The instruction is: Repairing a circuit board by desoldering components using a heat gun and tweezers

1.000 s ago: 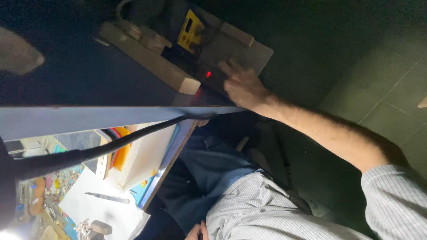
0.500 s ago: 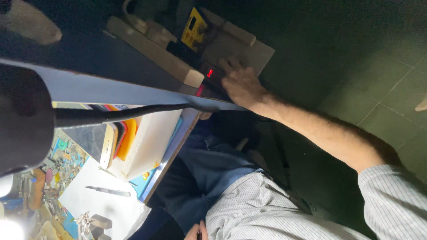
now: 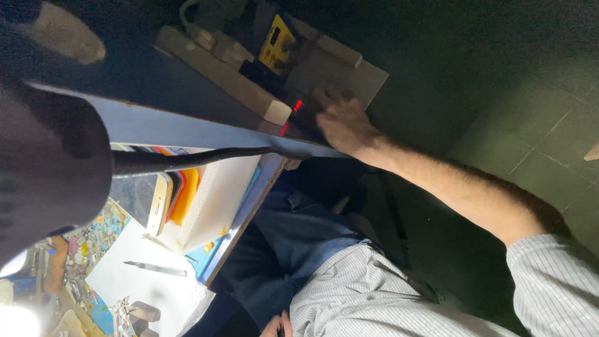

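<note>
Soldering station [image 3: 293, 62]: dark box with a yellow front panel and a small red lit display [image 3: 298, 105], sitting on the dim floor under the counter [image 3: 187, 128] edge. Our right hand [image 3: 342, 122] is stretched down to it, fingers [image 3: 326, 97] flat and spread on the grey casing just beside the red display. Grip: fingers apart, pressing on the surface, not clamped on anything. Forearm bare, striped sleeve [image 3: 555, 281] rolled up near the elbow.

Left hand [image 3: 278, 326] only shows at the bottom edge, down by the lap against the striped shirt; can't tell whether it's apart or closed.

Pale power strip [image 3: 224, 75] lies just beside the station, touching or nearly so. Black hot-air handle [image 3: 50, 162] fills the left foreground, blurred, its black hose [image 3: 199, 156] running across the counter edge.

On the counter: phone [image 3: 153, 200] with a pale rim next to an orange item, a white sheet [image 3: 156, 290] with a scalpel [image 3: 156, 269] lying on it, colourful mat [image 3: 93, 237] beneath. Blue jeans [image 3: 306, 231] visible below the counter edge.
</note>
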